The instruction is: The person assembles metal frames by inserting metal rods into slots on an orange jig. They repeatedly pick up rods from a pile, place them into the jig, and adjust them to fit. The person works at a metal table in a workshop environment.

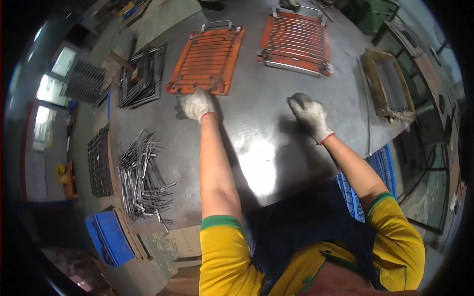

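My left hand (196, 104), in a whitish work glove with a red cuff, is at the near edge of an orange jig plate (208, 59). Thin metal rods lie across that plate in rows, and a metal handle shows at its far end. The left fingers are mostly hidden, so their grip cannot be made out. Over the bare tabletop to the right is my right hand (310, 114), gloved the same way. Its dark-coated fingers are curled in, and nothing sticks out of them. Beyond it lies a second orange jig plate (295, 42), also carrying a rack of rods.
On the metal table (261, 108), a heap of bent rods (143, 177) and a stack of dark wire frames (143, 76) lie at the left. A worn, padded tray (387, 81) stands at the right. Blue crates (109, 239) flank the table. Another gloved hand (289, 4) shows beyond the far plate.
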{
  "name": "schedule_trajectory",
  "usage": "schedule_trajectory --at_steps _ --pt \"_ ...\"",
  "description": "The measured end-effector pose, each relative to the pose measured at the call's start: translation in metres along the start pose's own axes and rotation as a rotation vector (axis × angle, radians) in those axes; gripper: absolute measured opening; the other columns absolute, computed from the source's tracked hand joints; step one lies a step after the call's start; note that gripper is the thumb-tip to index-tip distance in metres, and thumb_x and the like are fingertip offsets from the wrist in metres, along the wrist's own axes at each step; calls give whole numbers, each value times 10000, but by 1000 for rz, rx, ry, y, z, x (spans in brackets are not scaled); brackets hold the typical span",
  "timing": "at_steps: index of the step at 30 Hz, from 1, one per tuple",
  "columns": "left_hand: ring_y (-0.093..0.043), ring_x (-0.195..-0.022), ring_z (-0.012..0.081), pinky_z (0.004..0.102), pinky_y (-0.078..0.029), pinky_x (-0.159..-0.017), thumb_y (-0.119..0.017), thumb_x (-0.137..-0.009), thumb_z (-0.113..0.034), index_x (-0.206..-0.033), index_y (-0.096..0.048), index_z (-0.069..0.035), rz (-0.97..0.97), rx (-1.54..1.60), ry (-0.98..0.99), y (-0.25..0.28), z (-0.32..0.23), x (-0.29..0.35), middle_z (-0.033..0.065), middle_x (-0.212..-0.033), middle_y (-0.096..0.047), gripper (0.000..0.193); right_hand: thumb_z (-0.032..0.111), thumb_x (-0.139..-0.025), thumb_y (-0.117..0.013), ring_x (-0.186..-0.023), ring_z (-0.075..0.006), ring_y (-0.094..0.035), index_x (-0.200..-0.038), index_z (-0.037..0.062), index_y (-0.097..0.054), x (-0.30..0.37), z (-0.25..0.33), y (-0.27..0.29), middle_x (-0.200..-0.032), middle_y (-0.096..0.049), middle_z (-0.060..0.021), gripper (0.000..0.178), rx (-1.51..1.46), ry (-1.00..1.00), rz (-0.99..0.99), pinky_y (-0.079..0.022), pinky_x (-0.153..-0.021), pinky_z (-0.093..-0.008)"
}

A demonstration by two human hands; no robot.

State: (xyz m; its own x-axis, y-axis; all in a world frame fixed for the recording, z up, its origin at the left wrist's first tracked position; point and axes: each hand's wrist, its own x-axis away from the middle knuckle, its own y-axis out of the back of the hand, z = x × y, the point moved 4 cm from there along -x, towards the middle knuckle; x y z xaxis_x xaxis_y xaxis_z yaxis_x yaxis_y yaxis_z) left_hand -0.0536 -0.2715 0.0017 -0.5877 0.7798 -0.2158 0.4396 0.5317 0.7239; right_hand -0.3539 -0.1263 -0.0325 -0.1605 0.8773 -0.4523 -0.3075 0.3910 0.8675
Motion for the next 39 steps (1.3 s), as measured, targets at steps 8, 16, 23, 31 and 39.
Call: schedule_trajectory --at_steps 8,16,23,31,39 --pt "-697 -787 256 389 -550 -624 -536 -927 -332 -923 -724 -113 233 -764 -479 31 48 24 119 -929 -714 289 277 -952 -512 -817 -207 -690 -1277 110 -551 -10 2 21 -1027 -676 -125 367 -868 -652 241 -565 -736 -383" --pt "-613 -853 319 425 -506 -738 -518 -834 -103 -1170 -606 -5 230 -154 -481 120 158 75 231 -1171 -587 360 393 -952 -497 -640 -234 -672 -1100 48 -624 17 -132 185 -773 -672 -131 396 -416 -740 -98 -556 -595 -374" --pt "-584 -890 232 366 -504 -654 -452 -814 24 -1454 -360 -37 296 600 226 148 120 162 128 -1329 -529 649 322 -856 -599 -944 -353 -686 -1000 30 -723 48 -243 181 -1021 -702 -198 349 319 -779 288 -534 -781 -467" --pt "-586 -844 159 317 -471 -579 -449 -879 -91 -1495 -287 -48 337 543 102 137 164 152 84 -1449 -475 638 127 -791 -636 -934 -312 -706 -1000 61 -741 16 -258 147 -1004 -718 -169 243 509 -741 419 -559 -733 -450" --pt "-585 -825 200 339 -525 -604 -460 -873 -91 -1464 -344 -80 372 720 226 148 122 166 113 -1271 -541 603 203 -705 -667 -721 -329 -681 -802 -33 -697 43 -311 169 -797 -682 -212 257 17 -803 326 -532 -666 -420"
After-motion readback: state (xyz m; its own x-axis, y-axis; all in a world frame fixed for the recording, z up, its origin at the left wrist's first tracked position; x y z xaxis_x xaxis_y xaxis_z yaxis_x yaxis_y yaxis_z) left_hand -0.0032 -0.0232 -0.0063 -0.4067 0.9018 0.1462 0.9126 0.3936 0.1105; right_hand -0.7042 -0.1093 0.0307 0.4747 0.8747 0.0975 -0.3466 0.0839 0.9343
